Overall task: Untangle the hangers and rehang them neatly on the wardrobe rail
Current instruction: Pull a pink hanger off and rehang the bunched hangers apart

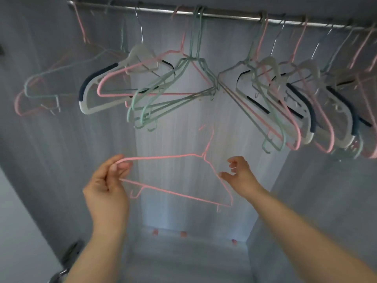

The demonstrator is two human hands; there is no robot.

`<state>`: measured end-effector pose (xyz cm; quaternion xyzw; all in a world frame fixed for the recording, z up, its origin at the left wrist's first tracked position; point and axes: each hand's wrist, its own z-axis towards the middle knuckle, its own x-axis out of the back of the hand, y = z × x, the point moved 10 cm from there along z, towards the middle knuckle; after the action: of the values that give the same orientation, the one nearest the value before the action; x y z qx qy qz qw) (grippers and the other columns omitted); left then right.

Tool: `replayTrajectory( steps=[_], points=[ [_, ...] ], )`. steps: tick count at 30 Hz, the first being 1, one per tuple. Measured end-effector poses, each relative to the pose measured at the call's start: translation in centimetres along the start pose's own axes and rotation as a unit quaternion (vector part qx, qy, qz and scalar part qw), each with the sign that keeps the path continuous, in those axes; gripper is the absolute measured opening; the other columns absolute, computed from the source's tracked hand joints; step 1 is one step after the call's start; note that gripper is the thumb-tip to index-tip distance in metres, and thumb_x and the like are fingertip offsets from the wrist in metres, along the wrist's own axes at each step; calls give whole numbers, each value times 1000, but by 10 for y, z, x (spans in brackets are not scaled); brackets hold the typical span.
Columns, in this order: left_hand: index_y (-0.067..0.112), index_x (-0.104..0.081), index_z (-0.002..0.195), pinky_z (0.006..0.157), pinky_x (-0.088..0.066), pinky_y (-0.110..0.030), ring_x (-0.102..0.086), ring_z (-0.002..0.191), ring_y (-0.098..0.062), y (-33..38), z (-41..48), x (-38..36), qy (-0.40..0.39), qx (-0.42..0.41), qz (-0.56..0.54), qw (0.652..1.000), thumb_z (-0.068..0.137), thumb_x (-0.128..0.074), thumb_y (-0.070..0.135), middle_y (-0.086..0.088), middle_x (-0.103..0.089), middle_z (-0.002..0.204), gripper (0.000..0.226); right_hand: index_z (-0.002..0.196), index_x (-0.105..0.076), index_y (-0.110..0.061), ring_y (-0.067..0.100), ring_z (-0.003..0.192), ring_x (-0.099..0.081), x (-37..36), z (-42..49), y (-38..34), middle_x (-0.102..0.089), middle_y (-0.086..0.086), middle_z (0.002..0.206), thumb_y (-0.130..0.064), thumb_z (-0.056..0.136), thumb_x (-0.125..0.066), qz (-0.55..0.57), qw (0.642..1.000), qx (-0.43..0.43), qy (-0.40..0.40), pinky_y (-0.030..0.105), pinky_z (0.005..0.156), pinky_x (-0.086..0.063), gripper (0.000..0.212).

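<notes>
The left hand pinches the left shoulder tip of a loose pink hanger, thumb and fingertips closed together on the wire. The right hand sits at the hanger's right shoulder with thumb and curled fingers apart. The thumb tip lies at the wire, but the blur hides whether it touches. This hanger is low and near, off the rail, tilted so its right end sits lower. Its faint hook points up into open space below the hung ones and is apart from them. The rail runs across the top, sloping down to the right. At its middle hangs a green bundle, swung left, its lower corners crossing a hung pink one and a white padded hanger. Pale hangers sit at the far left edge. On the right, a crowded mixed cluster slants down to the right edge of the frame. A bare stretch of rail lies between the green bundle and that cluster. The grey back panel shows through it.
</notes>
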<state>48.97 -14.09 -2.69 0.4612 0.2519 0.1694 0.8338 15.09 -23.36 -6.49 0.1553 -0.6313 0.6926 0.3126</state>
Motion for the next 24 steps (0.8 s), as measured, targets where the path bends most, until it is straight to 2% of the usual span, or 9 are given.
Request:
replayTrajectory(
  steps=[2, 4, 7, 9, 11, 14, 16, 20, 24],
  points=[
    [26, -61, 87, 79, -51, -11, -66, 74, 3, -26, 5, 29, 24, 36, -45, 998, 94, -37, 4, 21, -70, 69, 33, 134, -38, -7, 27, 121, -46, -16, -1, 20, -45, 15, 131, -27, 83, -65, -76, 994, -29, -69, 29, 102, -35, 61],
    [19, -60, 87, 82, -52, -16, -67, 75, 0, -47, 7, 53, 45, 70, -94, 992, 95, -36, 2, 16, -72, 69, 31, 135, -40, -13, 25, 127, -44, -37, -9, 27, -47, 10, 136, -34, 89, -55, -119, 981, -26, -149, 28, 104, -32, 53],
    [15, -58, 86, 83, -51, -16, -67, 76, 0, -73, 6, 76, 70, 123, -134, 981, 95, -33, 3, 13, -72, 67, 29, 98, -57, -19, 21, 98, -56, -51, -18, 15, -62, 4, 95, -24, 95, -45, -99, 973, 34, -206, 24, 82, -39, 13],
    [17, -60, 85, 80, -51, -13, -67, 76, 1, -90, 4, 90, 89, 157, -143, 973, 96, -33, 5, 12, -72, 68, 32, 78, -56, -23, 20, 79, -52, -51, -21, 1, -56, 4, 74, -17, 96, -43, -74, 969, 69, -225, 25, 69, -38, 23],
    [17, -64, 94, 75, -52, -10, -66, 79, 0, -110, -1, 98, 79, 201, -84, 973, 95, -36, 9, 10, -71, 80, 29, 82, -64, -18, 15, 78, -50, -47, -24, -11, -57, 6, 80, -17, 95, -46, -70, 966, 100, -230, 20, 66, -37, 23],
    [20, -56, 117, 63, -51, -16, -58, 87, -17, -141, -21, 107, 49, 281, 52, 957, 94, -40, 17, -6, -59, 100, 28, 101, -69, -4, -15, 73, -55, -43, -34, -28, -64, -6, 88, -15, 93, -51, -56, 958, 118, -255, -1, 70, -38, 23],
    [17, -47, 129, 85, -49, -34, -54, 105, -38, -148, -35, 110, 61, 318, 140, 936, 94, -43, 21, -23, -55, 119, 36, 104, -69, -9, -16, 66, -53, -39, -44, -36, -64, -10, 85, -18, 92, -53, -75, 953, 117, -271, -2, 66, -38, 23],
    [9, -27, 139, 110, -23, -40, -30, 134, -31, -133, -38, 77, 13, 298, 241, 924, 90, -50, 18, -17, -30, 147, 55, 94, -63, -24, -3, 48, -41, -29, -76, -35, -47, -11, 65, -12, 95, -41, -51, 956, 18, -289, 6, 44, -32, 25],
    [6, -49, 125, 99, -34, -30, -47, 120, -24, -93, -41, -1, -137, 221, 183, 948, 88, -54, 14, -12, -50, 132, 38, 87, -54, -20, 2, 35, -29, -32, -113, -41, -37, -2, 61, 1, 92, -31, 175, 944, -106, -259, 12, 33, -23, 32]
  ],
)
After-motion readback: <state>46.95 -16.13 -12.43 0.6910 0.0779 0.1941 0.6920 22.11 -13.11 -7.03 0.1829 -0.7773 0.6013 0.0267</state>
